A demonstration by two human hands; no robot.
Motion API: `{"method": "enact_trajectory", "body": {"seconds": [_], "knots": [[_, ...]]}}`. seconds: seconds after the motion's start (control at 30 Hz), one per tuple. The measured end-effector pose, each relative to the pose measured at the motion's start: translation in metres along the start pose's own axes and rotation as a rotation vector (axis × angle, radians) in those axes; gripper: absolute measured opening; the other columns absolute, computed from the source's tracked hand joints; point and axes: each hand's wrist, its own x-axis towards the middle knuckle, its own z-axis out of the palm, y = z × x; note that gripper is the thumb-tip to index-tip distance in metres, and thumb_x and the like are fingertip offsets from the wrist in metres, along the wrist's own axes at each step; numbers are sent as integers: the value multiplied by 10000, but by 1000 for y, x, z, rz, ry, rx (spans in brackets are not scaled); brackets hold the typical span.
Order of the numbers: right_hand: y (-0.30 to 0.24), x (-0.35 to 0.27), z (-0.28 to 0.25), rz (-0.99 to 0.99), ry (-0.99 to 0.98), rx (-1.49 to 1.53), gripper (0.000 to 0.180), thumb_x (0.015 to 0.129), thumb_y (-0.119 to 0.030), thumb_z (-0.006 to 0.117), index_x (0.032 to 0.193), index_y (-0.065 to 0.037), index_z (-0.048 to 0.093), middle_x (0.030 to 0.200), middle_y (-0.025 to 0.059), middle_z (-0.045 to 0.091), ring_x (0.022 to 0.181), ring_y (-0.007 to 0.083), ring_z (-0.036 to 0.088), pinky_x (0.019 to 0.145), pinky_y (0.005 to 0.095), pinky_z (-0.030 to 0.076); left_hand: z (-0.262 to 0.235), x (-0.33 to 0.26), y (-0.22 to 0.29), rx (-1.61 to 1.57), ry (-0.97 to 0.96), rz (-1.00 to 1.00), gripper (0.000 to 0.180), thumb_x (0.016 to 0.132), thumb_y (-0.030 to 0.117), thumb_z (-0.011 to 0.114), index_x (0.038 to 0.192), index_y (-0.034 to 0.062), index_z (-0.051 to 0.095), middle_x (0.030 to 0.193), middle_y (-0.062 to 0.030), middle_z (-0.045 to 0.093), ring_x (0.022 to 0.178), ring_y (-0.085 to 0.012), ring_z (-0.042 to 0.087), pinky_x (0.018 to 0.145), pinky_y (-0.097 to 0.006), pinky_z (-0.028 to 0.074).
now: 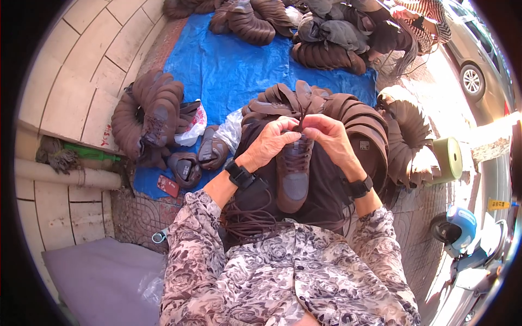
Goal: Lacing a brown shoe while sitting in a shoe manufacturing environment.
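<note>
A brown and grey shoe upper (294,176) lies over my lap, its toe toward me and its dark lace crossing the front. At the top of its lacing, my left hand (270,142) and my right hand (329,140) come close together. Thumbs and forefingers of both are pinched on the shoelace; its ends are hard to make out. A bundle of loose dark brown laces (249,216) rests on my lap beside my left forearm. Just beyond my hands, a curved row of nested brown uppers (356,117) stretches to the right.
A blue tarp (234,76) covers the ground, with coiled stacks of uppers (149,114) on it. Near the left are a red phone (168,186) and a grey sheet (106,282). At right stand a green roll (447,159) and a blue scooter (462,228). Another person (418,22) sits far right.
</note>
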Motion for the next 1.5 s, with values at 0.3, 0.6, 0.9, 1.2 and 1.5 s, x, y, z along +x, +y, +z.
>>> {"method": "enact_trajectory", "body": {"seconds": [0.3, 0.6, 0.9, 1.2, 1.5], "knots": [[3, -1, 10, 24, 4, -55, 107, 841, -9, 599, 929, -16, 538, 786, -29, 564, 751, 40, 508, 671, 189, 436, -3, -2, -2, 231, 69, 13, 156, 850, 100, 598, 972, 3, 595, 1006, -6, 517, 939, -76, 483, 836, -235, 394], [-1, -5, 35, -119, 249, -563, 79, 817, -33, 594, 868, -4, 540, 717, 76, 614, 642, 106, 593, 574, 259, 482, 3, 2, -11, 12, 217, 12, 95, 887, 53, 540, 969, 8, 560, 874, -10, 589, 747, -67, 547, 666, -207, 461], [-2, 4, 12, 357, 64, 178, 171, 867, -102, 589, 977, 27, 614, 799, 49, 637, 670, 86, 590, 614, 205, 475, -5, 1, -6, 74, 186, 22, 82, 873, 8, 542, 952, 18, 521, 841, -44, 599, 675, -81, 577, 607, -211, 489], [10, 4, 5, 86, -8, -268, 152, 848, -109, 607, 906, 31, 627, 746, 17, 614, 656, 58, 541, 584, 208, 436, -2, 3, -1, -39, 139, -29, 125, 857, 37, 587, 960, 2, 527, 828, -66, 640, 676, -113, 615, 604, -222, 511], [8, 2, 9, 141, 3, -92, 87, 861, -78, 550, 855, -2, 591, 720, 0, 593, 594, 41, 517, 550, 182, 412, -2, 0, -11, -120, 17, 80, 103, 883, 26, 545, 981, 42, 516, 902, -41, 583, 810, -108, 600, 726, -230, 495]]}}
